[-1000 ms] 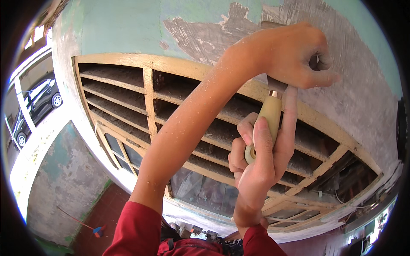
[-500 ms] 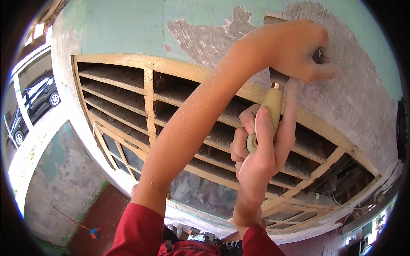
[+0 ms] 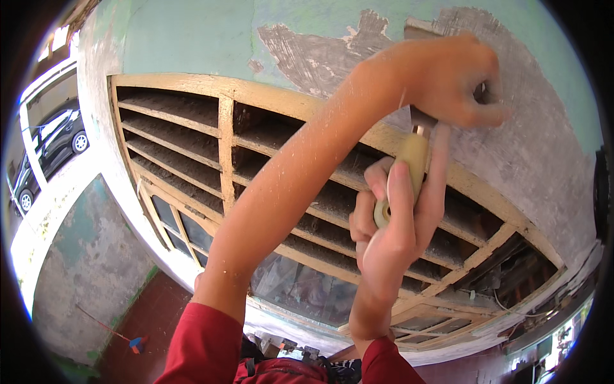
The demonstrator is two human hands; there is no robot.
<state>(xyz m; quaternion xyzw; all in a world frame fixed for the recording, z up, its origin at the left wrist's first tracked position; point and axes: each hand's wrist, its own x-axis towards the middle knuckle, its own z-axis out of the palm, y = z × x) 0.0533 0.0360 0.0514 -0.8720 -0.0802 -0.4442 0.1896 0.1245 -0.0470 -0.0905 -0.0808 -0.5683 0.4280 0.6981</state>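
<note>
My right hand [image 3: 400,217] is wrapped round the pale yellow handle of a scraper [image 3: 412,153], its index finger stretched up along the handle toward the metal neck. The blade rises against the wall [image 3: 505,141] and is largely hidden behind my left hand [image 3: 457,80]. My left arm crosses in front from the lower left. That hand is curled closed over the blade area, slightly smeared by motion, with a dark gap inside its curled fingers; what it grips is hidden. Around the hands the wall is bare grey, with green paint [image 3: 185,38] at its borders. Pale specks dot my left forearm.
Below the hands runs a cream wooden vent frame [image 3: 226,147] with dusty slats, glass panes [image 3: 304,288] under it. A low wall [image 3: 83,249] and a blue-and-red object [image 3: 136,345] on the red floor lie lower left. A black car [image 3: 51,147] stands outside.
The view has shifted slightly. Against the wall, both hands and the scraper have moved a little downward together. Their hold looks the same.
</note>
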